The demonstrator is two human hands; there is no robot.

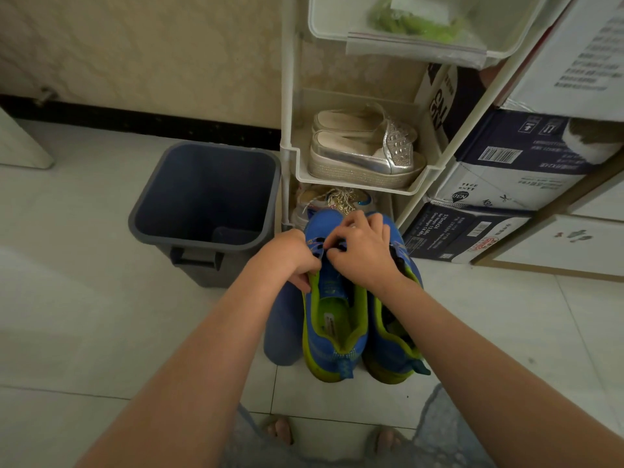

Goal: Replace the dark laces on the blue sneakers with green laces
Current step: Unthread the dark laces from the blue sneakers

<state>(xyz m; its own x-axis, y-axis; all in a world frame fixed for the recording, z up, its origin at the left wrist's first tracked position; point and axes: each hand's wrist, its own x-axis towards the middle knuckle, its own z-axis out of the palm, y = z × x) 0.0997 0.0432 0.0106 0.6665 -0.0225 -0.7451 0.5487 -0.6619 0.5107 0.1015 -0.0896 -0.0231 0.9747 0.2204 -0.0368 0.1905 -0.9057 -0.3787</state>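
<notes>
Blue sneakers (337, 352): a pair with green lining, side by side on the pale tiled floor (101, 298). Their toes are at the foot of the shoe rack (288, 96) and their heels point toward the person.
Dark laces (397, 256): threaded through both sneakers near the tongues, mostly hidden under the hands.
Left hand (290, 258): fingers curled, gripping the left edge of the opening of the sneaker on the left of the pair, beside its tongue.
Right hand (361, 251): fingers curled over the lacing of that same sneaker, thumb and forefinger pinching the dark laces there. The wrist lies across the other sneaker.
Green laces (415, 21): inside a clear zip bag (415, 49) in the top tray of the rack, well apart from the sneakers.
Silver shoes (358, 160): a stacked pair in the middle tray, at its front edge.
Bin (202, 271): grey, on the floor just left of the rack.
Boxes (499, 177): stacked on the floor against the rack's right side.
Bare feet (280, 430): at the lower edge of the view, behind the sneakers' heels.
</notes>
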